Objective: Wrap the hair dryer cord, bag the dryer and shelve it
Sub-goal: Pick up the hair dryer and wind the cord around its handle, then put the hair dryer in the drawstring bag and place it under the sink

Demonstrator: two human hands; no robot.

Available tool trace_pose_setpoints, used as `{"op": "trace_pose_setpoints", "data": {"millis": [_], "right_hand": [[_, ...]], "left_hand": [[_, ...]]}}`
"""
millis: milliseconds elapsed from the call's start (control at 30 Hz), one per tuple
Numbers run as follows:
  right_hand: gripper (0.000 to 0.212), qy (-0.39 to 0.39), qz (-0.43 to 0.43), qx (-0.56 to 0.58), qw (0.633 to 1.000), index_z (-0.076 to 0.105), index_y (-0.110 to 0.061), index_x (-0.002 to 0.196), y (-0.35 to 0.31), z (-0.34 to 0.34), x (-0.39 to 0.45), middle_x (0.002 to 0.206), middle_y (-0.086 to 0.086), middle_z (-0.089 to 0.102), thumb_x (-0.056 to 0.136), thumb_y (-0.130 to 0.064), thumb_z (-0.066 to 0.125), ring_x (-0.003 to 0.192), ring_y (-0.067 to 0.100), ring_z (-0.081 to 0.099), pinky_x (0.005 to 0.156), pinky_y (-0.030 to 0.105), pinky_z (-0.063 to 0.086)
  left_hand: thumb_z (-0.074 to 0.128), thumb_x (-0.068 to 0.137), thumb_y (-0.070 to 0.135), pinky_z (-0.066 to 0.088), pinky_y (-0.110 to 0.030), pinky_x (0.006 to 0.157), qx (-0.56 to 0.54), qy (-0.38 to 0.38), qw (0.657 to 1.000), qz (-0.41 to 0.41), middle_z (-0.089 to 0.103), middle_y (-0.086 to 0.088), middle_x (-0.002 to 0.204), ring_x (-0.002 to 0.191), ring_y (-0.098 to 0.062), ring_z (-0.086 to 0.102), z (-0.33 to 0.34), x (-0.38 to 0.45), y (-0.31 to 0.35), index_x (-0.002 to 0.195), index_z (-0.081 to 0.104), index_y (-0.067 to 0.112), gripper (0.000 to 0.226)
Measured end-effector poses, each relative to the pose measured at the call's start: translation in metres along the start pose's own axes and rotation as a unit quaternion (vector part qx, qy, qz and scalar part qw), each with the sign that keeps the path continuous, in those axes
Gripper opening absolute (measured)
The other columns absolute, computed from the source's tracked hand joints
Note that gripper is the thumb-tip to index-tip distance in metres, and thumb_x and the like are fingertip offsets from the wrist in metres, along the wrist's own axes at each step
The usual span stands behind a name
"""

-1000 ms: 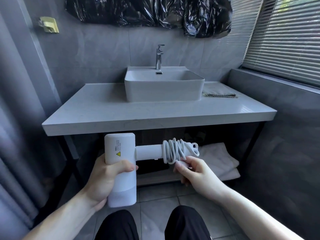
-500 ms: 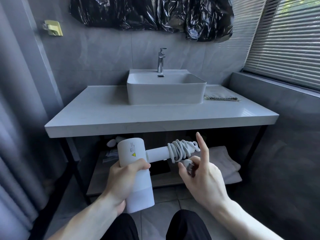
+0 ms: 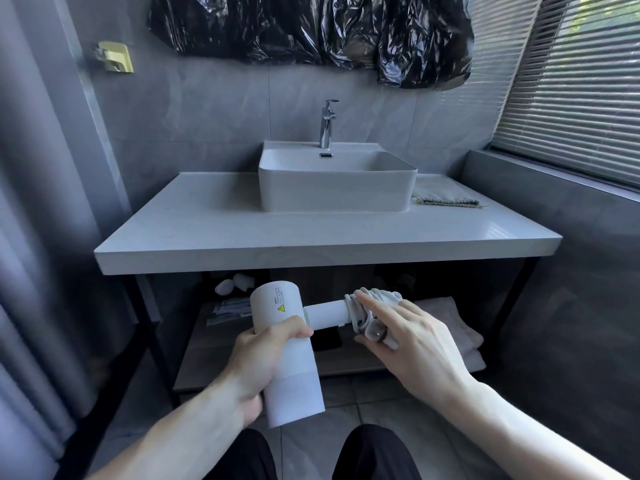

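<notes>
Hair dryer sits at 6 o'clock below the surface, its barrel gripped in the left hand to steady it while the right hand pinches the plug against the coiled cord, apparently securing the wrap.

We see cool, dim daylight entering through the slatted window blinds at right; wide-angle bending warps the edges, and the glossy white stone countertop catches faint glare
</notes>
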State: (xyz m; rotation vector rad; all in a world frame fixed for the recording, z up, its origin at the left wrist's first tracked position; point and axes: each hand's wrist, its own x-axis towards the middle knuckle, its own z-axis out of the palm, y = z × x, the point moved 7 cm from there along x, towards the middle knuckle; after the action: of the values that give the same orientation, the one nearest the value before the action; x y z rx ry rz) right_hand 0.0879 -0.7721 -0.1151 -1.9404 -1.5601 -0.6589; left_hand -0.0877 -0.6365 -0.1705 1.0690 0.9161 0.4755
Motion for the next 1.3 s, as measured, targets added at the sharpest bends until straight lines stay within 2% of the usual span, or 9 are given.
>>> {"op": "trace_pose_setpoints", "data": {"millis": [100,267,367,467,667,767,967,1133,1300], "right_hand": [[0.069,-0.027,-0.023,-0.030,0.999,0.074,-0.028,0.134,0.004,-0.001,0.007,0.101,-0.005,0.064,0.070,-0.049,0.094,0.091,0.019,0.056,0.080,0.037,0.057],[0.073,-0.168,-0.053,-0.025,0.984,0.063,-0.034,0.143,0.000,0.007,0.011,0.132,-0.013,0.064,0.075,-0.059,0.074,0.120,0.014,0.061,0.105,0.032,0.046],[0.080,-0.245,-0.024,0.018,0.969,0.046,-0.037,0.155,-0.002,0.011,0.003,0.133,-0.022,0.063,0.080,-0.059,0.066,0.119,0.007,0.062,0.098,0.024,0.051],[0.059,-0.262,-0.009,0.045,0.964,0.052,-0.045,0.135,-0.003,0.006,-0.005,0.113,-0.020,0.062,0.079,-0.056,0.065,0.095,0.007,0.063,0.080,0.022,0.052],[0.023,-0.251,0.061,0.085,0.962,0.052,-0.039,0.092,0.012,-0.021,-0.004,0.089,-0.021,0.056,0.078,-0.046,0.069,0.074,0.003,0.055,0.063,0.017,0.042],[0.022,-0.229,0.105,0.080,0.964,0.053,-0.042,0.090,0.028,-0.035,-0.001,0.093,-0.024,0.059,0.079,-0.043,0.072,0.074,0.002,0.058,0.061,0.015,0.039],[0.027,-0.179,0.205,0.061,0.960,0.058,-0.040,0.096,0.089,-0.056,0.007,0.096,-0.021,0.066,0.074,-0.053,0.067,0.080,0.004,0.065,0.070,0.024,0.053],[0.022,-0.142,0.306,0.068,0.939,0.060,-0.039,0.091,0.162,-0.062,0.005,0.093,-0.018,0.067,0.074,-0.046,0.072,0.078,0.007,0.064,0.065,0.025,0.052],[0.015,-0.083,0.429,0.134,0.890,0.064,-0.025,0.084,0.236,-0.062,0.008,0.066,-0.009,0.068,0.080,-0.033,0.076,0.052,0.006,0.056,0.054,0.027,0.046]], "left_hand": [[0.084,0.052,0.027,0.061,-0.046,0.070,0.024,-0.015,1.000,-0.001,0.073,-0.019,0.088,0.077,-0.033,0.070,-0.001,-0.001,0.003,0.105,0.076,-0.001,0.060],[0.083,0.055,0.025,0.060,-0.039,0.062,0.086,-0.050,0.995,0.002,0.072,-0.018,0.085,0.072,-0.030,0.068,0.004,-0.005,0.011,0.107,0.076,-0.002,0.059],[0.085,0.058,0.024,0.057,-0.037,0.064,0.135,-0.087,0.987,0.004,0.071,-0.015,0.082,0.071,-0.028,0.067,0.008,-0.007,0.020,0.102,0.077,0.000,0.051],[0.086,0.062,0.028,0.055,-0.035,0.065,0.181,-0.132,0.974,0.014,0.071,-0.011,0.081,0.069,-0.024,0.068,0.018,-0.010,0.031,0.092,0.080,0.010,0.036],[0.086,0.067,0.039,0.057,-0.039,0.073,0.201,-0.180,0.963,0.015,0.075,-0.013,0.089,0.081,-0.027,0.072,0.044,-0.009,0.052,0.108,0.078,0.010,0.051],[0.081,0.072,0.049,0.057,-0.038,0.077,0.224,-0.199,0.953,0.045,0.076,-0.008,0.090,0.087,-0.025,0.075,0.067,-0.001,0.071,0.106,0.080,0.013,0.050],[0.063,0.084,0.063,0.051,-0.028,0.075,0.250,-0.210,0.940,0.100,0.079,-0.001,0.100,0.086,-0.014,0.071,0.126,0.044,0.114,0.118,0.078,0.016,0.061],[0.057,0.101,0.045,0.060,-0.028,0.066,0.213,-0.185,0.954,0.100,0.076,-0.010,0.116,0.084,-0.020,0.074,0.176,0.116,0.132,0.119,0.076,0.007,0.046],[0.062,0.098,0.022,0.058,-0.037,0.070,0.290,-0.168,0.931,0.143,0.072,-0.004,0.104,0.084,-0.021,0.069,0.242,0.192,0.137,0.111,0.075,0.009,0.023]]}}
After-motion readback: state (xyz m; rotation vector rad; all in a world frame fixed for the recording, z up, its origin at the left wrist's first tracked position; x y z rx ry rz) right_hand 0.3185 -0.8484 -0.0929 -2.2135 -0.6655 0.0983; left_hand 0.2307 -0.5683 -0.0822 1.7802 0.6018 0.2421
